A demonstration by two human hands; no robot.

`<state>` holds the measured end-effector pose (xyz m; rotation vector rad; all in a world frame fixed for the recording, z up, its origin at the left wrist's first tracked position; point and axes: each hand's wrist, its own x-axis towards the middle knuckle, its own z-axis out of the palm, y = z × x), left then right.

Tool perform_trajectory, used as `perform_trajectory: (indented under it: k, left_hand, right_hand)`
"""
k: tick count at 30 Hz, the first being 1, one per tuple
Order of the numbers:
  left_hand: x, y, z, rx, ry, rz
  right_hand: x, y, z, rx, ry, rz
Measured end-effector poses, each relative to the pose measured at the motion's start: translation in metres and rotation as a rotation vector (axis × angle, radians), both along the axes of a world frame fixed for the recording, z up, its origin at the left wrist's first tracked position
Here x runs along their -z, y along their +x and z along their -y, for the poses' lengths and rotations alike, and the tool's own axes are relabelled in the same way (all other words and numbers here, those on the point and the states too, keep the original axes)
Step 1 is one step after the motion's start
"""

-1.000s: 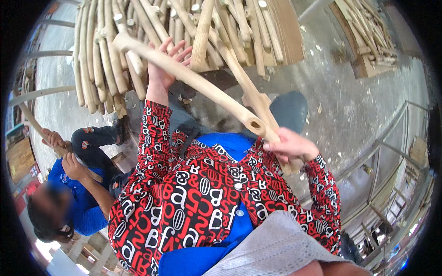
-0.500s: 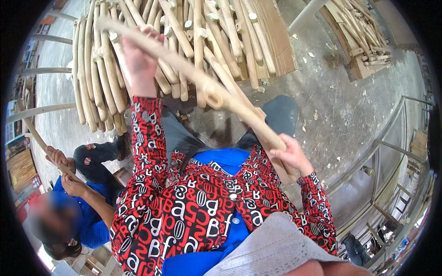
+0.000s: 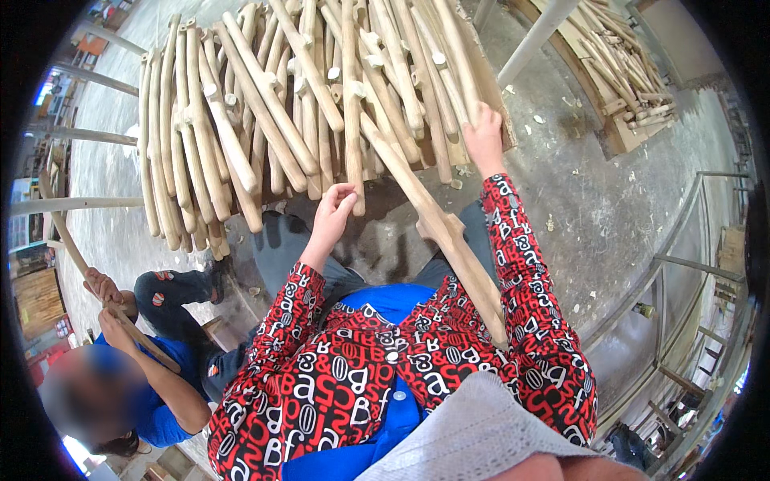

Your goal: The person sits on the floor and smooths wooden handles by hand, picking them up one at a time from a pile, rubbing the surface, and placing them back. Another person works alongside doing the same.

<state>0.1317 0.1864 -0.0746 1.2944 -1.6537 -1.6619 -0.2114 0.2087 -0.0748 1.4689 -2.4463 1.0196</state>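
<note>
My right hand (image 3: 484, 140) is closed round the near end of a pale wooden stick (image 3: 455, 50) that lies along the right edge of the pile. My left hand (image 3: 330, 216) hovers just in front of the pile, its fingers curled in with nothing seen in them. Between my arms another long wooden stick (image 3: 437, 226), with a raised block at its middle, slants from the pile over my lap. Its near end rests against my patterned shirt. The heap of similar sticks (image 3: 192, 120), several with carved bumps, spreads out in front of my knees.
Cardboard (image 3: 507, 132) lies under the pile's right side. A second stack of wooden pieces (image 3: 622, 68) sits at the far right, beyond a grey post (image 3: 533, 40). At my left a co-worker in blue (image 3: 164, 401) holds a long stick. Pale shavings dot the concrete floor (image 3: 561, 216).
The stick held slantwise in both hands now lies at the pile's right side, its end in my right hand. My left hand has let go and come nearer; my right hand has reached forward.
</note>
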Motion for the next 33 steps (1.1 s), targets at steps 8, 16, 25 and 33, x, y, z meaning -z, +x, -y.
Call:
perform_trajectory:
  k: [8, 16, 25, 33]
  left_hand:
    - [0.020, -0.011, 0.002, -0.116, 0.069, 0.024]
    - [-0.026, -0.041, -0.011, 0.023, -0.837, 0.228]
    - [-0.032, -0.074, -0.031, 0.420, -0.690, 0.130]
    - [-0.013, -0.030, -0.041, 0.185, -0.158, 0.085]
  right_hand:
    - [0.035, 0.074, -0.011, -0.057, 0.716, 0.402]
    - [0.044, 0.064, -0.003, 0.066, 0.488, 0.359]
    - [0.055, 0.017, 0.045, 0.151, 0.661, 0.041]
    - [-0.002, -0.047, 0.024, -0.228, 0.109, 1.852]
